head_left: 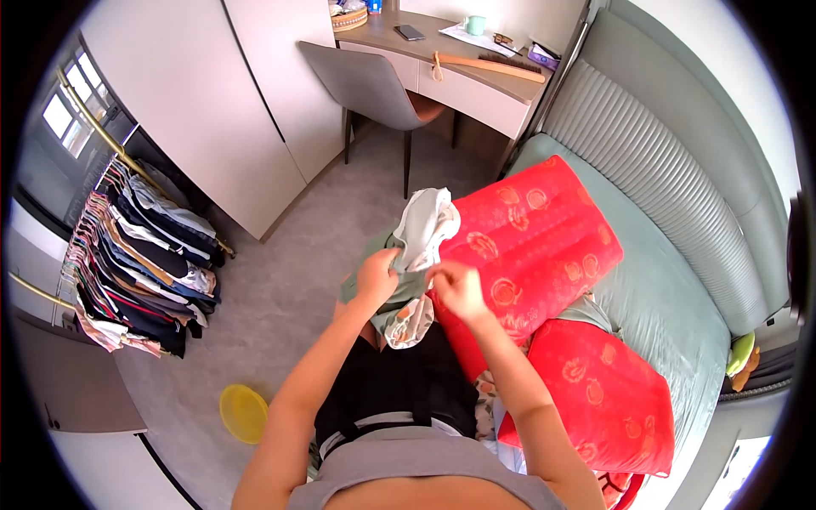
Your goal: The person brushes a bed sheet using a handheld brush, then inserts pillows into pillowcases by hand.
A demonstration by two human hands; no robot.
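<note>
Crumpled green cloth [410,287], white at the far end, patterned nearer, in the left hand [376,277]

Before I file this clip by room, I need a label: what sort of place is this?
Most likely a bedroom in a home: there's a bed with a padded headboard, a row of hanging clothes, and a desk with a chair at it.

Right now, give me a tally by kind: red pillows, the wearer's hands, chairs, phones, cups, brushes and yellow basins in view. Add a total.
Red pillows: 2, upper and lower
Hands: 2, left hand and right hand
Chair: 1
Phone: 1
Cup: 1
Brush: 1
Yellow basin: 1
Total: 9
</note>
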